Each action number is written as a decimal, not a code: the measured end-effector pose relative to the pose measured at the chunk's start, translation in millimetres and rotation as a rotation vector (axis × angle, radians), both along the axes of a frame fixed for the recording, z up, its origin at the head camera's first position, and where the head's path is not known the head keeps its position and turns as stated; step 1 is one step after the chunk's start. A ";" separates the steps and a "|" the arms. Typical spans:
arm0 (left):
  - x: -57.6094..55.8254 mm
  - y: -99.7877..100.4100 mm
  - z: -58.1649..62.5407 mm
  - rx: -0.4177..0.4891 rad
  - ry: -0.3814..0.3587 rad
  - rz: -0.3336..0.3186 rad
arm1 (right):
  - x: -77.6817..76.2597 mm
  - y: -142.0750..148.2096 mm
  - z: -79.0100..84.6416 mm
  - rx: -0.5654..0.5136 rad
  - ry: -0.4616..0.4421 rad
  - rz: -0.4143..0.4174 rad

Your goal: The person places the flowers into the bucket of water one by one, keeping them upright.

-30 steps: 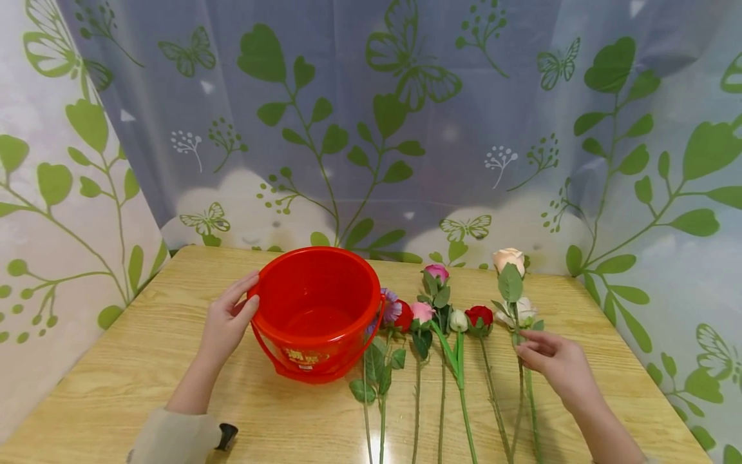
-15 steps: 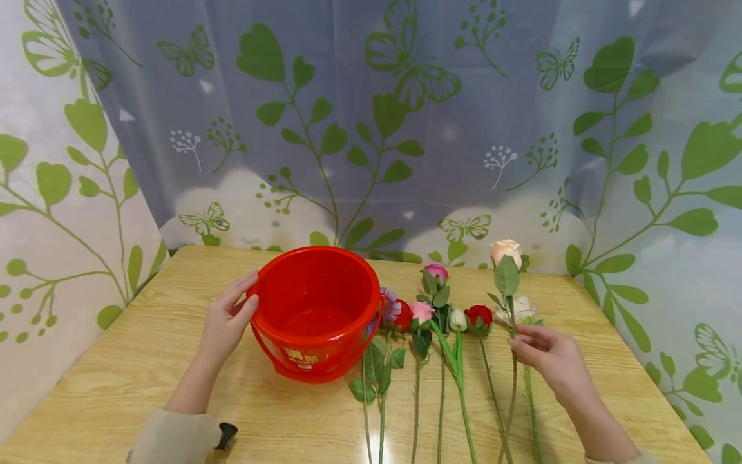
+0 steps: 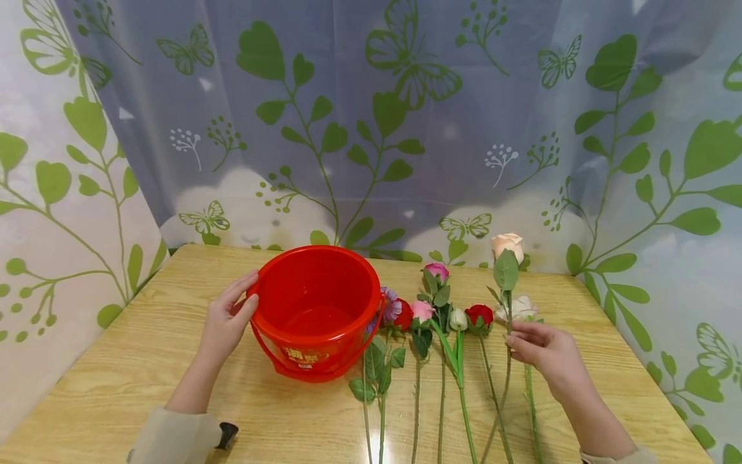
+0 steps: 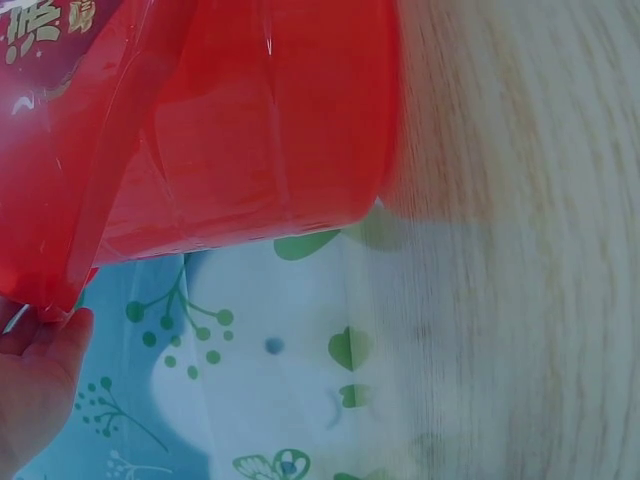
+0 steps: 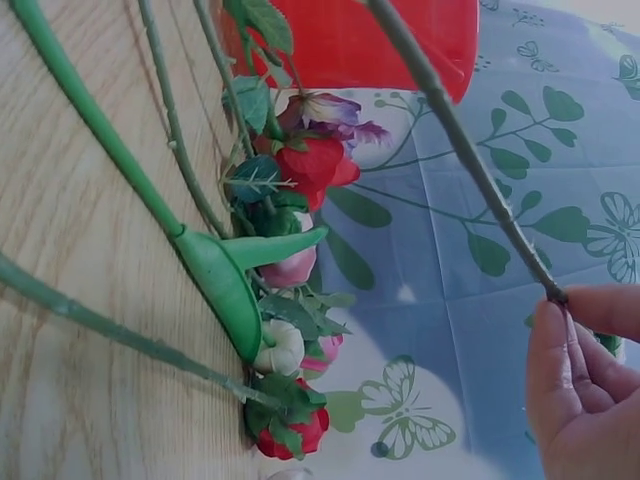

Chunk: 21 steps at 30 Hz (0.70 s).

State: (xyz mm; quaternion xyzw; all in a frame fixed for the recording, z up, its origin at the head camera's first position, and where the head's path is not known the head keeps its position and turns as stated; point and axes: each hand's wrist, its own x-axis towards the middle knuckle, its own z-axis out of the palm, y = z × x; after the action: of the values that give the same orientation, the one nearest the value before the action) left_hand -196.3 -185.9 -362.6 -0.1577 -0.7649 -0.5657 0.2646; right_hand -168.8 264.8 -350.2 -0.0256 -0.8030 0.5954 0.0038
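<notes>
A red plastic bucket (image 3: 315, 338) stands on the wooden table, its handle hanging down at the front. My left hand (image 3: 230, 319) holds its rim on the left side, thumb and fingers at the edge; the left wrist view shows the hand (image 4: 45, 385) at that rim. My right hand (image 3: 547, 361) pinches the stem of a peach rose (image 3: 507, 248) between thumb and fingers. The rose's bloom points up and away. In the right wrist view its thorny stem (image 5: 450, 130) is raised above the table. Behind it lies a white rose (image 3: 524, 308).
Between bucket and right hand, several artificial flowers lie in a row, stems toward me: a purple flower (image 3: 391, 304), a pink rose (image 3: 422, 312), a magenta rose (image 3: 437, 272), a white tulip (image 3: 458, 319) and a dark red rose (image 3: 479, 316). A patterned curtain (image 3: 452, 161) hangs behind the table.
My right hand has moved slightly left and lifted the peach rose, whose bloom is higher and whose stem now slants across the dark red rose's stem. The left hand and bucket have stayed still.
</notes>
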 end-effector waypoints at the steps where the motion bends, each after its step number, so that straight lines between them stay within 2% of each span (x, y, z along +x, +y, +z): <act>1: 0.0 0.0 0.1 0.000 -0.001 0.000 | -0.3 -0.3 0.3 -0.008 0.000 0.004; 10: -0.7 -0.1 -0.5 0.007 0.002 -0.005 | -2.1 -3.0 2.1 -0.061 0.010 0.032; 21: -0.3 -0.2 -1.4 0.001 0.011 0.002 | -4.2 -13.0 6.1 -0.176 0.071 0.076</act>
State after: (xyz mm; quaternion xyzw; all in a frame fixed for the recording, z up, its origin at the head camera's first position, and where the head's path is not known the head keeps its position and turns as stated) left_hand -196.6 -186.1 -364.0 -0.1600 -0.7632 -0.5651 0.2695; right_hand -173.1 251.7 -344.1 0.0258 -0.7473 0.6639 0.0077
